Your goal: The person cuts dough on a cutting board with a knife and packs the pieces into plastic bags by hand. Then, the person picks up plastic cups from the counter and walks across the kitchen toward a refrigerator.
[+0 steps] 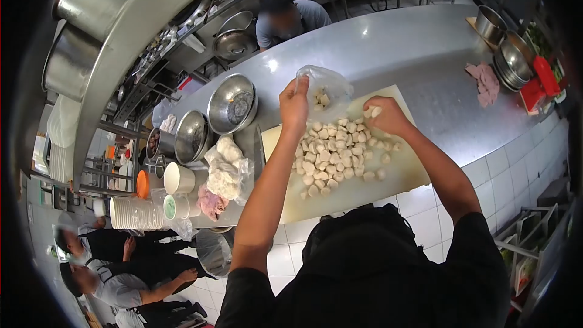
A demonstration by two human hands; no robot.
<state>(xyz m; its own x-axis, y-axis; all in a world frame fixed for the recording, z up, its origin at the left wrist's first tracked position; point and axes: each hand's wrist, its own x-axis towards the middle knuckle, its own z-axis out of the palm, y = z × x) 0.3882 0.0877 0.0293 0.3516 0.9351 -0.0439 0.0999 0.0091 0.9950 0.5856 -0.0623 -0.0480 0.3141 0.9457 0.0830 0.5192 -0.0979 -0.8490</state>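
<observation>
Found a white board (405, 170) on the near edge of the metal table (437, 54), with pale round chunks (331, 155) heaped on it. Saw the right hand (388, 116) pinching at least one chunk at the heap's far right, and the left hand (294, 104) gripping a clear plastic bag (332, 88) beyond the heap, with some yellowish pieces (321, 99) inside. Noted a dark-capped person (310, 18) across the table.
</observation>
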